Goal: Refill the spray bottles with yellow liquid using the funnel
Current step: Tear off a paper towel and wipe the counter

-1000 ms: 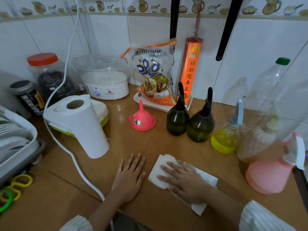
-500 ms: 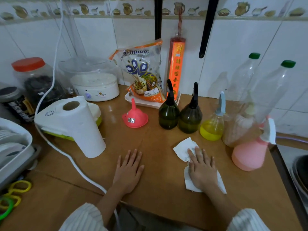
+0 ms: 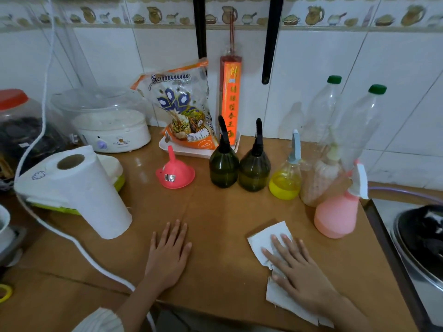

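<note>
1. The right hand [image 3: 298, 271] lies flat, fingers straight and spread, pressing a white paper towel [image 3: 268, 238] onto the brown counter [image 3: 220, 224].
2. The left hand [image 3: 167, 255] rests palm-down on the counter, fingers apart, holding nothing.
3. Farther back stand two dark green spray bottles [image 3: 224, 170] side by side, with the pink funnel [image 3: 175, 174] upside down to their left.
4. Right of them is a clear spray bottle [image 3: 285, 183] part full of yellow liquid; a pink spray bottle [image 3: 335, 216] stands nearer.
5. A paper towel roll [image 3: 81, 188] stands at left, seemingly tilted.
</note>
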